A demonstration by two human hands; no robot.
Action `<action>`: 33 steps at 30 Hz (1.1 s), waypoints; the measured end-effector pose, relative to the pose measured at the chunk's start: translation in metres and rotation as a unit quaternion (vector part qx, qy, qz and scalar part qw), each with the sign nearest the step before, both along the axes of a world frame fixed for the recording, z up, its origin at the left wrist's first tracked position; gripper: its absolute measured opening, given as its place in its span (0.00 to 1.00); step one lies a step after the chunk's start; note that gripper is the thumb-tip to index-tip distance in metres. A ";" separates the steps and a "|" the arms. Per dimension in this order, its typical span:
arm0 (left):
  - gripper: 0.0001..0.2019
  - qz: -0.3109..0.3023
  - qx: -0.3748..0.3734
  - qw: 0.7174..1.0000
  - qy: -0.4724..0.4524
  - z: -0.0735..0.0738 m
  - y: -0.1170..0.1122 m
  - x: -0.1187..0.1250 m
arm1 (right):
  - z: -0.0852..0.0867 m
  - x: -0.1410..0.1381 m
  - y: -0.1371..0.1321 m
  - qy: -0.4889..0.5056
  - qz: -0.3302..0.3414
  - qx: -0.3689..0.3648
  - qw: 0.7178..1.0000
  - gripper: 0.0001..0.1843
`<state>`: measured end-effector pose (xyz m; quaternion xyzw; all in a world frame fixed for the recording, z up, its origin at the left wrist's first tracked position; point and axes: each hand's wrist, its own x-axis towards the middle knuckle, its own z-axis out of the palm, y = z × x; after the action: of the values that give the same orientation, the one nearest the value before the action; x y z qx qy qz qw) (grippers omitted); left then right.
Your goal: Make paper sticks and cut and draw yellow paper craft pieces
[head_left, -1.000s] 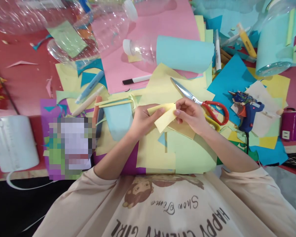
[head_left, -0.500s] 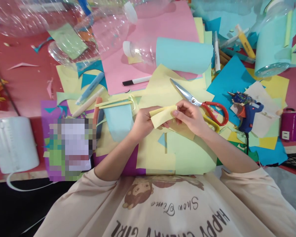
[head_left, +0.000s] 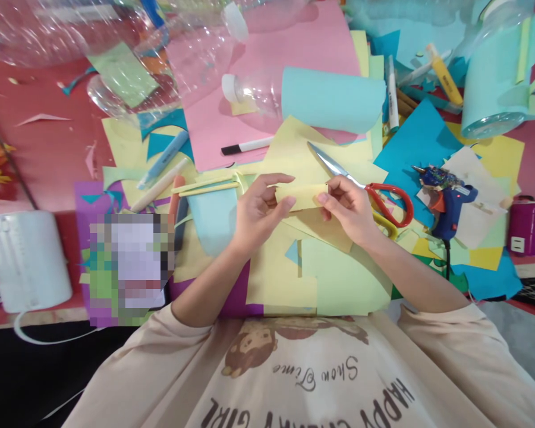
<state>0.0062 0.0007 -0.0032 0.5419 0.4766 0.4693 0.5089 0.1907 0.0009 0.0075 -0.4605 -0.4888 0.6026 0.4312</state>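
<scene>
A small pale yellow paper strip (head_left: 302,198) is held level between my two hands, above larger yellow sheets. My right hand (head_left: 350,208) pinches its right end between thumb and fingers. At the left end, the thumb of my left hand (head_left: 259,211) lies against the strip, with the index finger raised off its top edge and the other fingers curled behind. Just beyond my right hand lie scissors (head_left: 390,199) with red and yellow handles, blades partly spread. Under the hands are a yellow sheet (head_left: 280,267) and a pale green sheet (head_left: 348,279).
A bottle wrapped in light blue paper (head_left: 332,100) lies ahead; another wrapped bottle (head_left: 494,83) is at far right. A blue glue gun (head_left: 452,205) rests to the right. Clear plastic bottles (head_left: 196,53), a blue marker (head_left: 164,159) and a white case (head_left: 27,261) are leftward.
The strip has turned from slanted and bent to nearly level and flatter. My left index finger has lifted and the left thumb now shows in front of the strip.
</scene>
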 end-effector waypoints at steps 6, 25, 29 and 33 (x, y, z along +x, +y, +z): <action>0.12 0.025 -0.014 0.998 0.047 0.003 -0.002 -0.001 | -0.002 0.000 -0.001 0.012 -0.005 0.002 1.000 0.18; 0.15 0.047 -0.026 0.998 0.044 0.009 -0.004 0.002 | 0.001 -0.001 0.000 0.013 0.004 -0.028 1.000 0.21; 0.15 0.050 -0.031 0.997 0.054 0.010 -0.004 0.001 | 0.001 0.001 0.001 0.018 0.012 -0.019 1.000 0.19; 0.14 0.043 -0.029 0.997 0.064 0.008 -0.005 -0.001 | 0.001 0.002 0.002 0.024 -0.005 0.001 1.000 0.16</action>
<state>0.0052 -0.0040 0.0049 0.5348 0.5444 0.4413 0.4722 0.1927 0.0026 0.0080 -0.4480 -0.4768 0.6106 0.4462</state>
